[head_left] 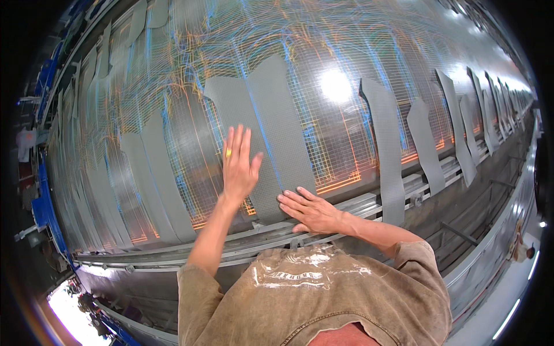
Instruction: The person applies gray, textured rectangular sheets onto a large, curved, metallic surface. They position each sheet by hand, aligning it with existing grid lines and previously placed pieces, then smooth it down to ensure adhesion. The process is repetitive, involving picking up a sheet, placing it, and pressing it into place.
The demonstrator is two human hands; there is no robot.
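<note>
A large grey cut sheet (283, 109) with a fine grid texture lies flat on the long table, its lower end at the near edge. Down its middle runs a blue line. On its left part rests my left hand (240, 167), palm down with fingers stretched forward and a yellow band on one finger. Near the sheet's lower right edge, my right hand (309, 210) lies flat, fingers spread and pointing left. Neither hand grips anything.
The table (340, 127) is covered in blue, orange and yellow lines. Similar grey pieces lie left (156, 184) and right (384, 144), some overhanging the near edge. A metal rail (242, 239) runs along that edge. A person (522, 252) is far right.
</note>
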